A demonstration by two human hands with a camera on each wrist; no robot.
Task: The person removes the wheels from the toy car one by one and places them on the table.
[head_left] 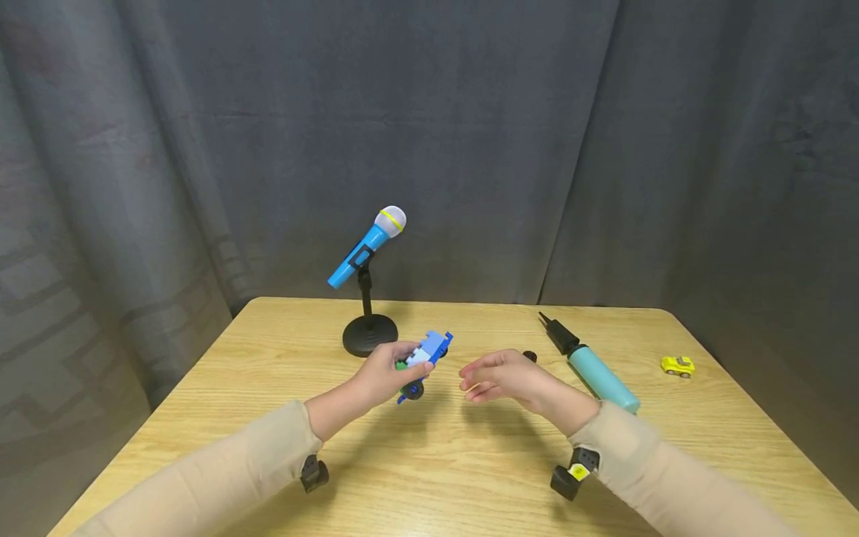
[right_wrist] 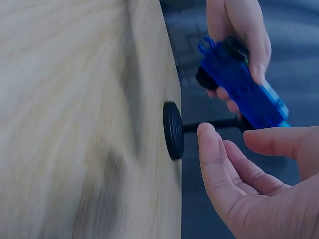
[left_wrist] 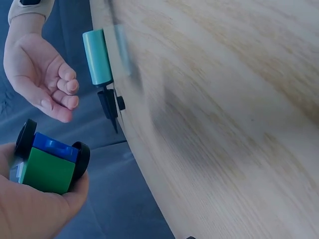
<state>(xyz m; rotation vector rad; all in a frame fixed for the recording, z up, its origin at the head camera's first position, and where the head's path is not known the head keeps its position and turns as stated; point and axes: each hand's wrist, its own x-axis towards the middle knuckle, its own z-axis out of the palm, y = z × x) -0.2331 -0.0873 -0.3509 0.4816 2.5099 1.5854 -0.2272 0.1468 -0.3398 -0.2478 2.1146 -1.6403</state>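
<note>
Your left hand [head_left: 389, 373] grips the toy car [head_left: 424, 363] above the middle of the wooden table [head_left: 470, 462]. Your right hand [head_left: 503, 377] hangs relaxed and empty just beside it. A pump [head_left: 590, 365] lies nearer the right edge, a microphone [head_left: 367, 246] stands by the far edge, and grey curtains [head_left: 201, 149] hang behind.

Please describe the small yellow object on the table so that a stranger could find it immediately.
Look at the wooden table, near its far right edge. Beyond the teal pump lies a tiny yellow toy car, alone; it is the only all-yellow thing and the smallest toy there.
</note>
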